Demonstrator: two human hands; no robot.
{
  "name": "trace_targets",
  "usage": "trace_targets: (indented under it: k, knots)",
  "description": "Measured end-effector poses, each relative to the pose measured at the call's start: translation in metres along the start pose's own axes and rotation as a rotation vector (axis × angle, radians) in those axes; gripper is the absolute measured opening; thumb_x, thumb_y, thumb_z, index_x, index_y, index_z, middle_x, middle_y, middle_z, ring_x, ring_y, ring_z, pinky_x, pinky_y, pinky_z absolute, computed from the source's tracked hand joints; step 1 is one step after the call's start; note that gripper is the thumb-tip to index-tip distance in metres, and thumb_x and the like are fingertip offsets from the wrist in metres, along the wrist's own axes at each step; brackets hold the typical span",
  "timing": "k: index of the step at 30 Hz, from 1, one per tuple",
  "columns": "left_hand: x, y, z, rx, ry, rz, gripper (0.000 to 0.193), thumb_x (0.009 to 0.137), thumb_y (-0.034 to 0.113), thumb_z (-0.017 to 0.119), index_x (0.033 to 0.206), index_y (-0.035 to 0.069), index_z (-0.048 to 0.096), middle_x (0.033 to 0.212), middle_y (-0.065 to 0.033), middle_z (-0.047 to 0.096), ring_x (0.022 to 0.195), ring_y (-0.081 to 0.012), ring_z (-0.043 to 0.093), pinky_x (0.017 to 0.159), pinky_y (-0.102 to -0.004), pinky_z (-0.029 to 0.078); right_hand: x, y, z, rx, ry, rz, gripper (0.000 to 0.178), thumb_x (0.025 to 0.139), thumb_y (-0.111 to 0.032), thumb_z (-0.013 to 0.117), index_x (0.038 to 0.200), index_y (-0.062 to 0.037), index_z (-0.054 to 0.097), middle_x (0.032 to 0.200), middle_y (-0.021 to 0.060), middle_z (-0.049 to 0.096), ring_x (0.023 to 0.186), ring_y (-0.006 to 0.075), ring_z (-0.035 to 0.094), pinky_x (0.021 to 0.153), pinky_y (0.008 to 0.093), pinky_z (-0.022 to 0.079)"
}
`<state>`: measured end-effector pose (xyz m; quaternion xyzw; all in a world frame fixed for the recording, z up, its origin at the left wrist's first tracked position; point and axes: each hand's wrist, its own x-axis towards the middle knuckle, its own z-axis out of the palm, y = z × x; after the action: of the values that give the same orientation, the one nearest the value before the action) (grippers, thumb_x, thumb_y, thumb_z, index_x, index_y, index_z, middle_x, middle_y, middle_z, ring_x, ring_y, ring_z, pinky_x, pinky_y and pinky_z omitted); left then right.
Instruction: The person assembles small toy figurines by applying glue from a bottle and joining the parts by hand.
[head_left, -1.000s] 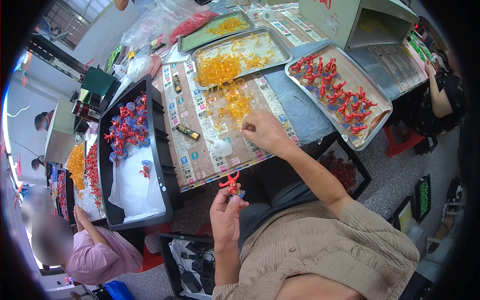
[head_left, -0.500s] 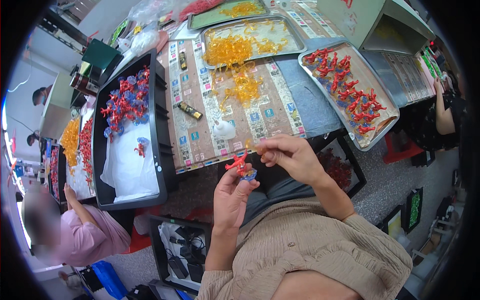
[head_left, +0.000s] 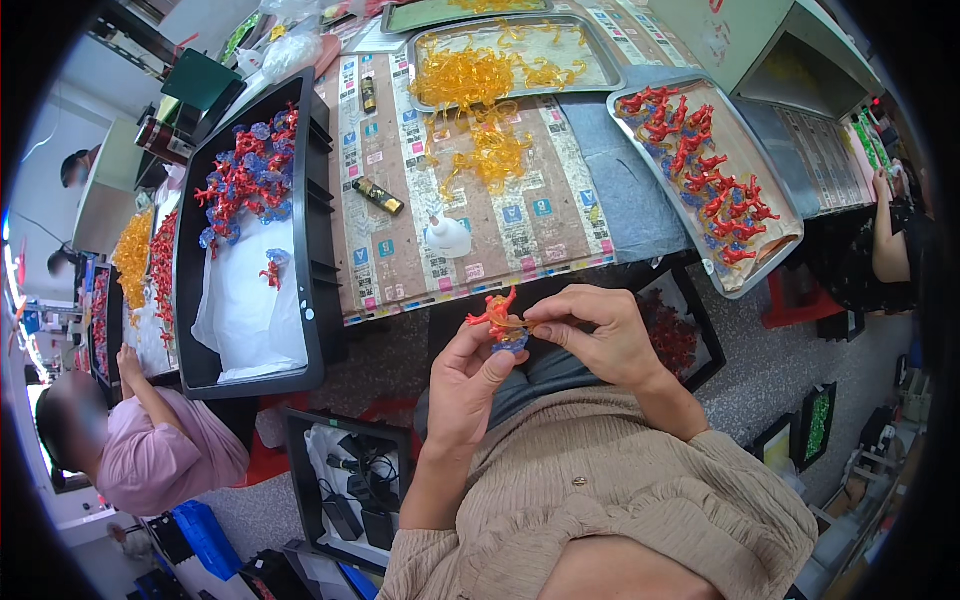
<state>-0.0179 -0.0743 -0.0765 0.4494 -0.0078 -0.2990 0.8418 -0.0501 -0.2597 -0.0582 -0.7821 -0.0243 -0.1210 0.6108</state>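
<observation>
Between the fingertips of my left hand point(head_left: 465, 385) is a small red figurine point(head_left: 497, 315) on a translucent blue base, upright over my lap. My right hand point(head_left: 600, 335) pinches a thin, translucent orange-yellow plastic piece point(head_left: 522, 323) against the figurine's side; its exact shape is partly hidden by my fingers. Just beyond my hands, near the table's front edge, stands a white squeeze bottle point(head_left: 448, 237) with a narrow tip. Behind it, loose curly yellow plastic pieces point(head_left: 490, 160) lie heaped on the table, spilling from a metal tray point(head_left: 600, 65) holding more of them.
A black crate point(head_left: 318, 345) at left holds red-and-blue figurines on white paper. On the right, a metal tray point(head_left: 785, 262) carries several rows of them. Two small dark tubes point(head_left: 378, 196) lie on the table. A co-worker in pink point(head_left: 170, 450) sits at left; another person point(head_left: 890, 240) is at right.
My right hand has brought the yellow piece down from above the figurine to touch its side. The figurine has risen slightly and moved right in view. The head view has shifted a little.
</observation>
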Motion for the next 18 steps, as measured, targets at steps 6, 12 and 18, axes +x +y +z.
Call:
trace_targets:
  k: [6, 12, 18]
  knots:
    - [0.0003, 0.0002, -0.0002, 0.052, -0.012, -0.006, 0.031, 0.085, 0.003, 0.069, 0.113, -0.005, 0.06, 0.11, -0.0045, 0.052, 0.103, -0.016, 0.059, 0.091, -0.0315, 0.052, 0.0013, 0.002, -0.0028, -0.041, -0.045, -0.035, 0.019, 0.077, -0.001, 0.072, 0.096, -0.0036, 0.07, 0.081, 0.0087, 0.068, 0.072, 0.0166, 0.065, 0.062, 0.0265, 0.049]
    - [0.0018, -0.0017, 0.002, 0.155, -0.022, 0.043, 0.028, 0.084, 0.0, 0.069, 0.11, -0.005, 0.062, 0.108, -0.0042, 0.052, 0.101, -0.0152, 0.059, 0.091, -0.0296, 0.051, 0.0006, 0.0001, -0.0025, -0.069, -0.071, -0.014, 0.016, 0.075, 0.001, 0.073, 0.091, -0.0005, 0.07, 0.078, 0.0092, 0.068, 0.071, 0.0169, 0.065, 0.063, 0.0266, 0.05]
    - [0.0026, -0.0034, 0.0018, 0.15, -0.017, -0.001, 0.029, 0.083, -0.002, 0.068, 0.111, -0.004, 0.062, 0.108, -0.0042, 0.053, 0.101, -0.0149, 0.059, 0.092, -0.0286, 0.051, 0.0002, 0.0049, -0.0018, -0.04, -0.072, 0.012, 0.016, 0.075, 0.001, 0.073, 0.091, -0.001, 0.07, 0.077, 0.0089, 0.067, 0.068, 0.0162, 0.064, 0.059, 0.0256, 0.048]
